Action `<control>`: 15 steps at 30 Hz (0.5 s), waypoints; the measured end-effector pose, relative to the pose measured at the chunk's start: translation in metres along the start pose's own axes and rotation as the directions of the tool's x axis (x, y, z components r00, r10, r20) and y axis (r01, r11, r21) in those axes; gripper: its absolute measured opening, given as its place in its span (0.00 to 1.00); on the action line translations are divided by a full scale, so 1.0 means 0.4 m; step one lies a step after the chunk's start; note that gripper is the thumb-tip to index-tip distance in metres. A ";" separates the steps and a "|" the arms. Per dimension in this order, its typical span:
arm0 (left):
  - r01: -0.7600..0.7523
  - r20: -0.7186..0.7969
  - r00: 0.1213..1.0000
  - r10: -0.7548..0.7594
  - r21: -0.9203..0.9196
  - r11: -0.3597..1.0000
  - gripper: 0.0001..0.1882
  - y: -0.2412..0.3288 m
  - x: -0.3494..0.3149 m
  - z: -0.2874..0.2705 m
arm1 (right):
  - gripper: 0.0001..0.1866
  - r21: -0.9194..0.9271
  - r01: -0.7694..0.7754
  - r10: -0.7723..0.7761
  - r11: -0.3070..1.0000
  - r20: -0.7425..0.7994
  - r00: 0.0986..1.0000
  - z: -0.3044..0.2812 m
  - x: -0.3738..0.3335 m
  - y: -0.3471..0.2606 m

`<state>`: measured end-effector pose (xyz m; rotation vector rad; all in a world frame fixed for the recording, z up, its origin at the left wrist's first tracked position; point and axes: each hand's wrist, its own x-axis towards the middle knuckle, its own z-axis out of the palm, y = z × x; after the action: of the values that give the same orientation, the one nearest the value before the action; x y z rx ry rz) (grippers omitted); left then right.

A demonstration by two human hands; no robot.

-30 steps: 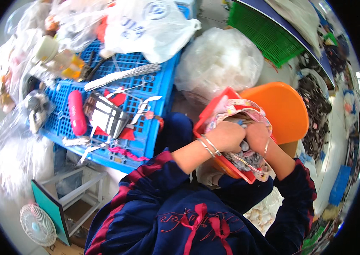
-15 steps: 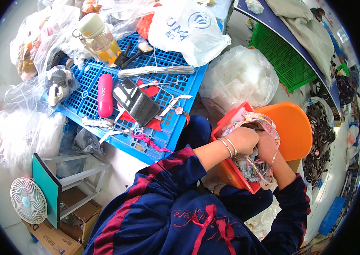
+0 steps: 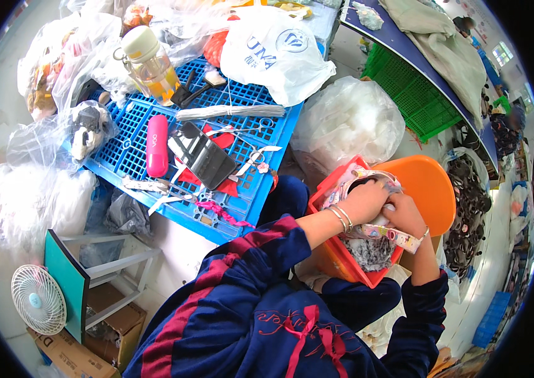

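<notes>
Since a moment ago the hands have shifted little over the tray; mostly the view has swung, bringing the blue slatted plastic crate (image 3: 216, 132) fuller into sight. Left hand (image 3: 363, 200): fingers curled down and pressed together on a soft patterned fabric piece with a printed band along its edge (image 3: 377, 234); thin bangles at the wrist. Right hand (image 3: 405, 214): fingers bunched on the same piece, touching the left; whether they pinch it I cannot tell. The fabric lies crumpled in a red shallow plastic tray (image 3: 349, 268) on the lap, beside a round orange plastic seat (image 3: 431, 189). Judged light, limp, not fragile; it folds wherever gripped, so the stiffer printed band looks the best hold. Dark mottled material shows beneath it. On the crate: a pink slim case (image 3: 157, 145), scissors (image 3: 254, 126).
</notes>
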<state>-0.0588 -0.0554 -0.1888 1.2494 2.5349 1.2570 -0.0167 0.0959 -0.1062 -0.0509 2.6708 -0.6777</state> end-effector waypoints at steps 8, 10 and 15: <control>0.059 0.392 0.920 0.003 -0.144 0.988 0.19 0.014 0.031 -0.151 | 0.08 0.456 0.099 0.102 0.885 -0.397 0.912 -0.048 -0.131 0.178; -0.066 0.323 0.925 0.201 -0.383 0.921 0.21 0.003 0.005 -0.188 | 0.09 0.492 0.074 0.187 0.868 -0.461 0.868 -0.030 -0.199 0.226; -0.064 0.382 0.911 0.153 -0.237 0.969 0.29 0.033 -0.095 -0.230 | 0.11 0.544 -0.008 0.306 0.839 -0.459 0.834 0.036 -0.308 0.253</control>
<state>-0.0584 -0.1362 -0.1293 1.4384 2.0101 1.1234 0.1087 0.1945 -0.1210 0.5977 2.8197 -1.5272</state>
